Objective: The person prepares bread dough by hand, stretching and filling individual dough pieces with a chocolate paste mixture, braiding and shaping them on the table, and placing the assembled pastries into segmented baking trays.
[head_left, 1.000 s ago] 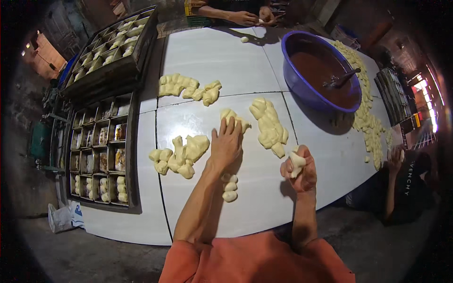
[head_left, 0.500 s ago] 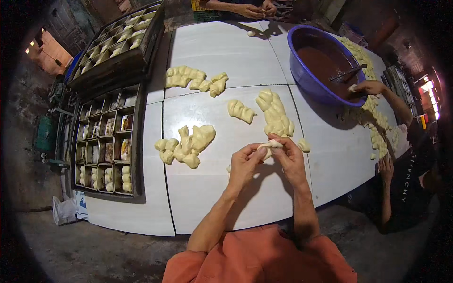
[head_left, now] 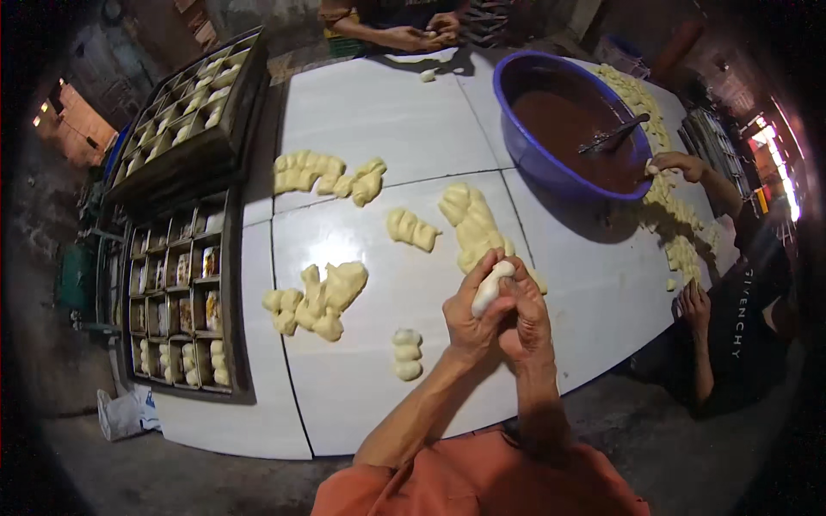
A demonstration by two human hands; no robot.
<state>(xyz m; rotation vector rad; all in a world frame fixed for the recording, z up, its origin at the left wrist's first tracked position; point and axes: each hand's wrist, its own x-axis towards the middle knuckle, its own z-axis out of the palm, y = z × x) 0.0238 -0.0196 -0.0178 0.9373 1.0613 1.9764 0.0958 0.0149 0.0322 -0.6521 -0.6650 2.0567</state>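
In front of me, above the near part of the white table, both my hands close around one smooth pale piece of dough [head_left: 489, 292]. My left hand [head_left: 466, 322] wraps its lower side, and my right hand [head_left: 529, 322] presses against its upper end. Some of the right fingers are hidden. Just beyond my hands lies a long lumpy piece of dough [head_left: 471, 222], partly covered by them. To the left of my forearms, three small dough balls [head_left: 407, 353] sit in a short row on the table.
More dough lumps [head_left: 318, 301] and a ridged dough strip [head_left: 310, 170] lie leftward. A blue-purple basin [head_left: 516, 142] of brown filling stands at far right, beside a person's hand [head_left: 684, 165]. Divided metal trays [head_left: 243, 344] line the left edge. Another person's hands [head_left: 422, 34] work at the far side.
My hands have drawn closer together, and the dough between them now shows as a rounded, elongated piece. The row of small balls, mostly hidden before, shows fully. The whole view has shifted slightly.
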